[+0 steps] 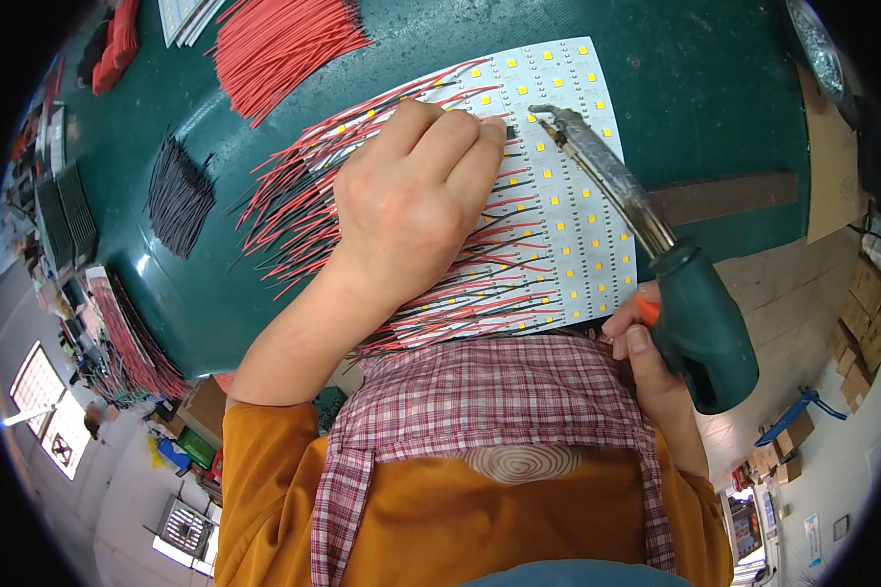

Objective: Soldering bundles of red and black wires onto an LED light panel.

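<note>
My left hand (pixel 411 186) lies over a white LED panel (pixel 568 210), its fingers pinched together on a thin wire whose end shows at the fingertips. The fingers' undersides are hidden. Rows of small yellow LEDs cover the panel, and many red and black wires (pixel 294 215) stick out from it to the left, below and around my hand. In my right hand (pixel 651 357) is a soldering gun (pixel 705 323) with a dark green handle and an orange trigger. Its tip hovers above or touches the panel just right of my left fingertips; I cannot tell which.
On the green table (pixel 460 24), a pile of red wires (pixel 284 54) lies at the back left, with a bundle of black wires (pixel 179 196) nearer. More wired panels (pixel 132 328) are stacked at the left edge. A brown strip (pixel 724 199) lies right of the panel.
</note>
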The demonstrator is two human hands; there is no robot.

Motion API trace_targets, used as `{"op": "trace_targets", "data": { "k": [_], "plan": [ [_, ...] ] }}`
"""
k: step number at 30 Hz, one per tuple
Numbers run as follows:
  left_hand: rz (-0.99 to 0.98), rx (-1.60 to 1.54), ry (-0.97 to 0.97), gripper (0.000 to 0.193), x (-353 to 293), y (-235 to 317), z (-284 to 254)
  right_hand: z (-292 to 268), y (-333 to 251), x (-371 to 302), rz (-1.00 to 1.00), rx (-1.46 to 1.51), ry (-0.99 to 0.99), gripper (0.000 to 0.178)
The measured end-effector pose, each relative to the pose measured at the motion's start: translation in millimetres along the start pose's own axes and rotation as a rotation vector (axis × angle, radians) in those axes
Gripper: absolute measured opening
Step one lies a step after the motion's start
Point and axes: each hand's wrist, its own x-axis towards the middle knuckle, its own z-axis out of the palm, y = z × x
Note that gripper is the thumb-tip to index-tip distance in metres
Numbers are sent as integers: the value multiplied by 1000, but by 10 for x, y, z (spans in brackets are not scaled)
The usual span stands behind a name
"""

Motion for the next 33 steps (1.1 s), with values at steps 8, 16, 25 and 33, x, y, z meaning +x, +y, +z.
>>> {"op": "trace_targets", "data": {
  "k": [8,16,25,33],
  "plan": [
    [-161,-82,-54,20,131,-148,-171,89,-61,98,38,-19,35,5],
    [-34,-1,7,19,88,-71,40,5,60,74,-140,-224,-93,23],
    [1,53,10,21,90,-41,49,-3,-19,95,-33,-308,-21,7],
    [14,56,20,23,74,-55,71,10,18,70,-102,-131,-39,25]
  ]
}}
